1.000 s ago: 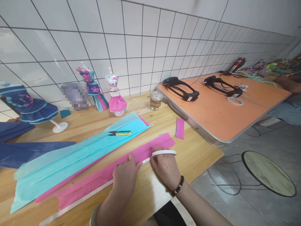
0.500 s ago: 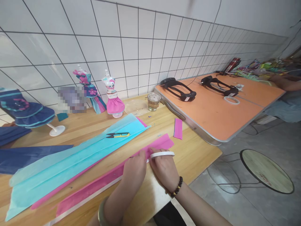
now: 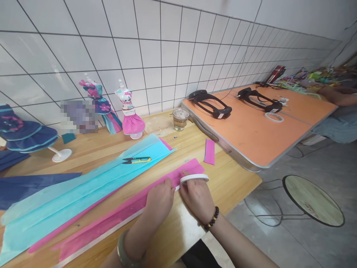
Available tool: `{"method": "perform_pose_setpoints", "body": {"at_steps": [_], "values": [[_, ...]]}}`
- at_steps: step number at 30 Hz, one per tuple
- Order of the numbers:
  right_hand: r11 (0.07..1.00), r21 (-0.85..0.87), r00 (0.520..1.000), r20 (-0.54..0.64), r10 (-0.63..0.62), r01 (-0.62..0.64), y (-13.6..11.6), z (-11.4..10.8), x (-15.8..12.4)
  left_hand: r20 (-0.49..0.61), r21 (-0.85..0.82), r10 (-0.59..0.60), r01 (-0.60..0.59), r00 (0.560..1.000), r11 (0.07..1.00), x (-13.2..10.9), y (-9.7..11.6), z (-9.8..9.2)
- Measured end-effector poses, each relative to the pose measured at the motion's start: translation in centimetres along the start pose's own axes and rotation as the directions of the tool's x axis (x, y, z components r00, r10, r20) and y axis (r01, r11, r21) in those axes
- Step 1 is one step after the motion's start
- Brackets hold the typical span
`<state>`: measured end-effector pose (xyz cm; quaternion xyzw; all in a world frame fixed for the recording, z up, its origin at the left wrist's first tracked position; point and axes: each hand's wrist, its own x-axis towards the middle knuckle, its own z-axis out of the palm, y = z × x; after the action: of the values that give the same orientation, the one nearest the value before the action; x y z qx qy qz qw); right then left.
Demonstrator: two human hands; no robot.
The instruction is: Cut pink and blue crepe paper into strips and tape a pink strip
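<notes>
A long bright pink strip of thin cloth-like material [image 3: 125, 208] lies slantwise on the wooden table, with narrow white tape along its near edge. My left hand [image 3: 160, 199] is closed, its fingertips pinching the near edge of the pink strip where the tape runs. Just right of it, my right hand [image 3: 197, 197] is closed on a thin white tape roll [image 3: 195, 178], which loops around its fingers. A short length of tape shows between the two hands. Beyond the strip lies layered turquoise material [image 3: 92, 186], with yellow-handled thread snips [image 3: 137, 160] on top.
A small pink piece [image 3: 209, 152] lies right of the strip. Along the tiled wall stand a lidded glass [image 3: 180, 120] and several dressed doll forms, one in a pink skirt [image 3: 133, 124]. Headsets [image 3: 213, 106] rest on the orange table [image 3: 251, 137]; a stool [image 3: 314, 201] is at right.
The tape roll has tilted and risen slightly as my right hand turned, and a bit more tape shows between my hands. My left hand stays on the strip. The view has shifted slightly.
</notes>
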<state>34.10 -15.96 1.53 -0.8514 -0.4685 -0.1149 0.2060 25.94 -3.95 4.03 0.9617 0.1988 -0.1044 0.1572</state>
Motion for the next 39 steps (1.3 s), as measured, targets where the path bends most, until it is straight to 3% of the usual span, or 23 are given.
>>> {"method": "perform_pose_setpoints", "body": {"at_steps": [10,17,32,39], "values": [[0.999,-0.016,0.997,-0.062,-0.043,0.042,1.1,-0.3,-0.2,0.013,0.042,-0.055,0.054,0.998,0.998,0.3,0.6,-0.2],[1.000,-0.021,0.999,-0.042,-0.010,0.009,1.9,-0.5,-0.2,0.034,0.062,-0.096,0.094,0.995,0.994,0.6,1.1,-0.4],[0.997,-0.072,0.997,-0.082,-0.004,-0.001,3.2,-0.6,0.0,-0.015,0.142,-0.131,0.131,0.991,0.981,1.0,2.3,-0.4],[0.996,-0.090,0.996,-0.089,-0.003,-0.005,3.2,-0.8,0.0,0.038,0.143,-0.137,0.131,0.990,0.981,1.5,2.5,-1.1]]}}
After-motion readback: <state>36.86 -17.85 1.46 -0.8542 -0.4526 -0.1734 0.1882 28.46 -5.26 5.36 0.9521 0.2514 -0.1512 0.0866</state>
